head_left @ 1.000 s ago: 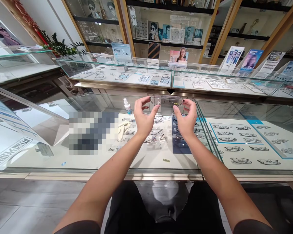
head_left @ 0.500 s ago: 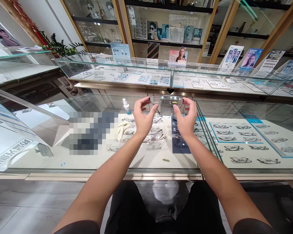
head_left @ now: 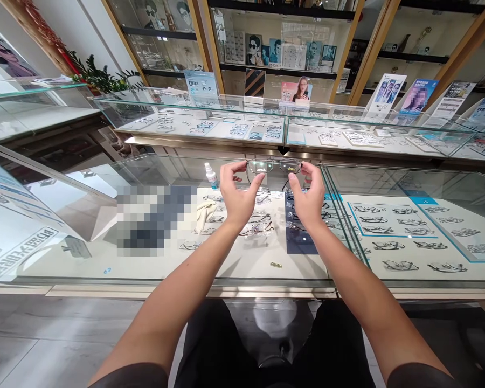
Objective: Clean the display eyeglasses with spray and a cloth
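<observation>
A pair of eyeglasses (head_left: 262,166) with thin frames is held up above the glass display counter, its lenses facing away and toward me. My left hand (head_left: 239,194) pinches the left side of the frame between thumb and fingers. On the opposite side, my right hand (head_left: 309,194) grips the right end in the same way. Small print shows on both lenses, yellowish on the right one. Beyond my left hand stand a white spray bottle (head_left: 210,177) and a crumpled cream cloth (head_left: 205,214).
Rows of eyeglasses (head_left: 400,265) lie under the glass at right. A blurred patch (head_left: 157,221) covers part of the counter at left. A small gold-coloured bar (head_left: 276,264) lies near the front edge. Another glass showcase (head_left: 226,105) and shelves stand behind; a folded sign (head_left: 24,215) is at left.
The eyeglasses have tilted slightly between my hands, their left side now a little lower and the right lens narrower. Both hands keep their hold; the view has shifted slightly.
</observation>
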